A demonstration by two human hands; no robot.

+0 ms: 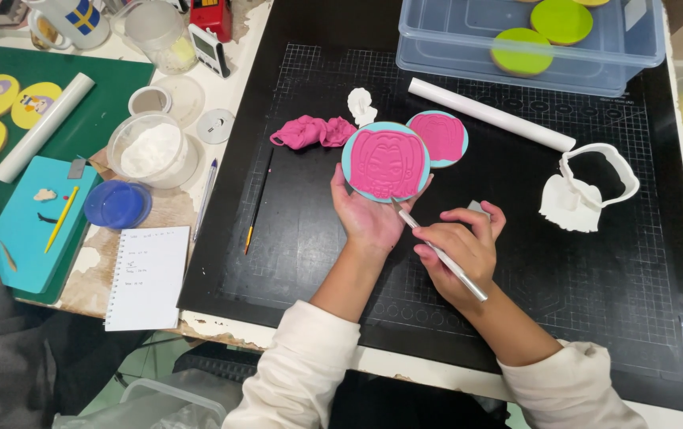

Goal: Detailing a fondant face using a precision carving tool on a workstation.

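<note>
The left hand point(369, 214) grips a pink-topped blue disc point(385, 161), hiding its lower edge; the right hand point(461, 250) pinches a metal tool point(441, 254).

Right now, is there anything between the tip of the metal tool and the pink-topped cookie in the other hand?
Nothing visible. The left hand holds the round cookie up from below, and the right hand has the metal tool angled with its tip right at the cookie's lower edge. The pink scraps lie off to the side.
</note>
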